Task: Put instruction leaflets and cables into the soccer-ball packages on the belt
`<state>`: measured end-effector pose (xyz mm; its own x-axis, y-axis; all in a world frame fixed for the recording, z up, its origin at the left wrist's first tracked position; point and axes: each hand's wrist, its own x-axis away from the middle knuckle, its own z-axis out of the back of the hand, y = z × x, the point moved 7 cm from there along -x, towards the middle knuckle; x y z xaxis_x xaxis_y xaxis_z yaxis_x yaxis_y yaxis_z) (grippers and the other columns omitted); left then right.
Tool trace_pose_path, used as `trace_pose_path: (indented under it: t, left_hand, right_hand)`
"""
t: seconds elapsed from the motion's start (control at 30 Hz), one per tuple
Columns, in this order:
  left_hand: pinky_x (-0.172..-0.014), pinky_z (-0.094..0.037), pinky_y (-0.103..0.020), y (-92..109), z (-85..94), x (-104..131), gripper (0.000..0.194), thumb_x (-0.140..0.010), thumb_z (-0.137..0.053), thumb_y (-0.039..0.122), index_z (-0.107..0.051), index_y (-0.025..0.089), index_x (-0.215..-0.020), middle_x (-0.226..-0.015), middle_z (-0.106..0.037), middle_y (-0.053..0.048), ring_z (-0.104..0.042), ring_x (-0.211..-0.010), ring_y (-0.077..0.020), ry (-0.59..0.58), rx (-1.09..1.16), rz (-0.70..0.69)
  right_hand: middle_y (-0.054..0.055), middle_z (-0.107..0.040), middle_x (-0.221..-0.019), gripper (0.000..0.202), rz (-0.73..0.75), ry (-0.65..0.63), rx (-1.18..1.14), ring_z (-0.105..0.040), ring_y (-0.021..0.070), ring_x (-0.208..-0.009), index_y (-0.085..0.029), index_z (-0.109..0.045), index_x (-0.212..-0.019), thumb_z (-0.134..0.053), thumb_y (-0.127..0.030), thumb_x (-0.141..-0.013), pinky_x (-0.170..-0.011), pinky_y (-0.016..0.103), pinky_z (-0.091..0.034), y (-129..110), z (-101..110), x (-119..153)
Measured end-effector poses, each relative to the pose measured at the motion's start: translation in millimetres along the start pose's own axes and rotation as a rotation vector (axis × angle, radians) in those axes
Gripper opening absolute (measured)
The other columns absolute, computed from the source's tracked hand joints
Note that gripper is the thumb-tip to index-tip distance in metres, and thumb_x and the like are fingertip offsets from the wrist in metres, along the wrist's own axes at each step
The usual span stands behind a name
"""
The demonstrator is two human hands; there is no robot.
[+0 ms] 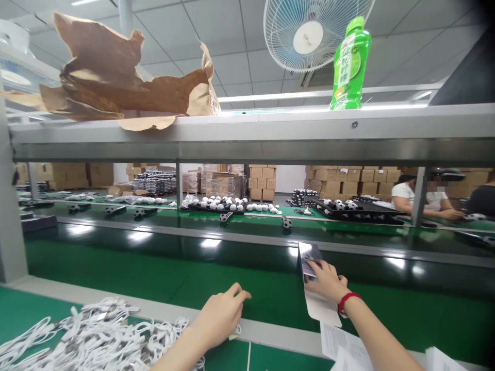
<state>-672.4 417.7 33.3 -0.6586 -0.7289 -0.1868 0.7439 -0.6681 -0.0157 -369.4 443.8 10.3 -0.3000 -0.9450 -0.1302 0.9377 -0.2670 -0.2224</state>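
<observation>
My right hand (327,281) is closed on a slim dark box (311,251) with a soccer ball picture, fingers on its printed face. Toward me, the box's pale flap (323,309) stands open. My left hand (222,314) hovers at the near edge of the green conveyor belt (147,268). Its fingers are bent and close together; what they hold, if anything, is hidden. A pile of white cables (112,335) lies to its left, and one pale cable end shows just under it. White printed sheets (344,345) lie below my right forearm.
A grey shelf (270,126) crosses above the belt, bearing torn brown paper (127,87) and a green bottle (351,64). Soccer-ball items (286,222) and a tray of balls (216,204) lie across the line. A co-worker (421,198) sits at the far right.
</observation>
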Motion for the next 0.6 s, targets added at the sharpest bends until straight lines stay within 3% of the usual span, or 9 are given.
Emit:
trace_pose_path:
  t: [0.13, 0.3, 0.4, 0.5, 0.53, 0.6]
  left_hand:
    - [-0.061, -0.05, -0.033, 2.0, 0.5, -1.0, 0.039, -0.091, -0.028, 0.017, -0.053, 0.028, -0.119, -0.115, -0.058, -0.003, -0.065, -0.072, -0.0205, -0.01, 0.004, -0.01]
    - [-0.064, -0.052, -0.034, 2.4, -2.5, -1.1, 0.037, -0.093, -0.026, 0.022, -0.055, 0.028, -0.117, -0.113, -0.06, -0.003, -0.066, -0.074, -0.0219, -0.029, 0.022, -0.003]
    - [-0.068, -0.053, -0.037, 3.0, -8.2, 0.3, 0.036, -0.095, -0.026, 0.028, -0.056, 0.029, -0.115, -0.11, -0.061, -0.003, -0.067, -0.077, -0.0236, -0.047, 0.052, -0.026]
    - [-0.072, -0.053, -0.038, 5.7, -12.8, 2.3, 0.036, -0.096, -0.025, 0.032, -0.058, 0.029, -0.11, -0.104, -0.063, -0.002, -0.067, -0.082, -0.0239, -0.074, 0.092, -0.067]
    - [-0.073, -0.053, -0.038, 7.2, -13.5, 3.1, 0.036, -0.096, -0.025, 0.033, -0.059, 0.029, -0.109, -0.103, -0.063, -0.002, -0.067, -0.083, -0.024, -0.089, 0.102, -0.079]
    - [-0.075, -0.053, -0.038, 10.9, -12.5, 4.9, 0.037, -0.095, -0.026, 0.036, -0.06, 0.029, -0.108, -0.101, -0.064, -0.003, -0.066, -0.086, -0.0249, -0.12, 0.116, -0.093]
  right_hand:
    - [0.003, -0.033, -0.15, 0.06, 0.025, -0.086, -0.043, -0.027, 0.0306, -0.136, -0.034, -0.04, -0.138, -0.047, -0.047, -0.079, -0.098, 0.054, -0.032, 20.0, -5.5, 3.8]
    - [0.001, -0.048, -0.139, 0.048, -0.03, 0.08, 0.003, -0.044, 0.0265, -0.125, -0.033, -0.053, -0.127, -0.04, -0.024, -0.082, -0.091, 0.048, -0.039, 31.7, 10.7, 7.7]
    - [0.008, -0.048, -0.139, 0.043, -0.072, 0.198, 0.06, -0.041, 0.0291, -0.127, -0.029, -0.059, -0.121, -0.042, -0.022, -0.083, -0.094, 0.051, -0.036, 6.8, 37.1, 23.0]
    - [0.002, -0.043, -0.144, 0.039, 0.127, 0.297, -0.016, -0.034, 0.0296, -0.133, -0.036, -0.058, -0.12, -0.042, -0.036, -0.086, -0.102, 0.054, -0.03, -44.1, 63.7, 59.8]
    - [-0.003, -0.042, -0.144, 0.038, 0.245, 0.261, -0.074, -0.033, 0.0296, -0.134, -0.041, -0.058, -0.12, -0.042, -0.042, -0.085, -0.104, 0.056, -0.028, -62.2, 64.8, 77.3]
    - [-0.011, -0.043, -0.142, 0.035, 0.44, 0.053, -0.185, -0.034, 0.0332, -0.134, -0.052, -0.058, -0.113, -0.05, -0.055, -0.079, -0.105, 0.062, -0.026, -89.8, 50.7, 119.0]
